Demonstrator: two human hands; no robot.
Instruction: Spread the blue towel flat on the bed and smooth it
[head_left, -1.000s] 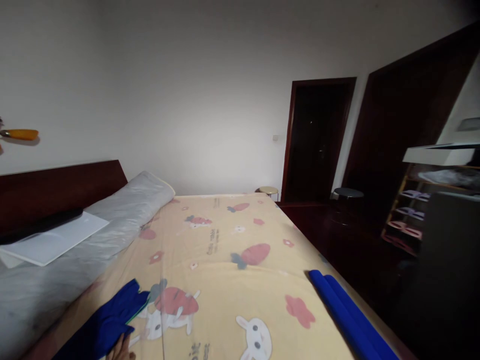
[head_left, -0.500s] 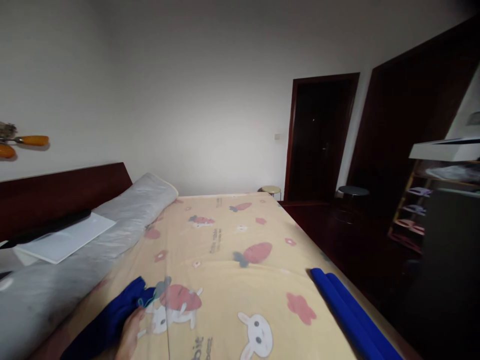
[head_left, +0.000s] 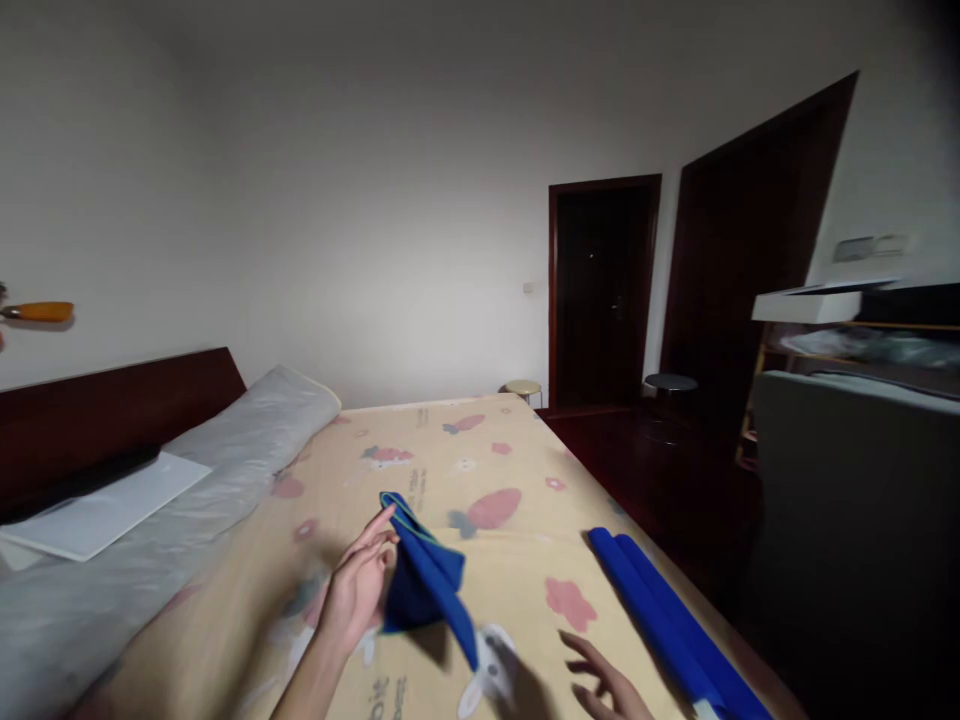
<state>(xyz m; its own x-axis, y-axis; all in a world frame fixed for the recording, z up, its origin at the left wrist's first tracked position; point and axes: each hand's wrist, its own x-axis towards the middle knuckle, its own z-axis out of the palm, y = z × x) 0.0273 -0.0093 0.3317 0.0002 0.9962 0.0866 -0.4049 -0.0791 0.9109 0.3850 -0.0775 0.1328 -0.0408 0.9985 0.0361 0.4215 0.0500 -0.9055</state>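
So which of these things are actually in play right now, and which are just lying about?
In play: blue cloth lifted off the bed in the left hand; right hand open just above the sheet; blue roll.
Lying about: white board, grey bolster, two stools.

Bare bedsheet (head_left: pixel 480 450) lies open ahead; rolled blue cloth (head_left: pixel 660 620) blocks the right edge.

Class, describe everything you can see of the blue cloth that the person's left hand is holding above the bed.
The blue cloth is a deep blue, soft-looking fabric with a thin lighter trim along its upper edge. It is bunched and folded, lifted off the yellow patterned bedsheet, with one corner drooping down to the right. The left hand pinches its upper left edge with the fingers. The right hand is open beside it, not touching it.
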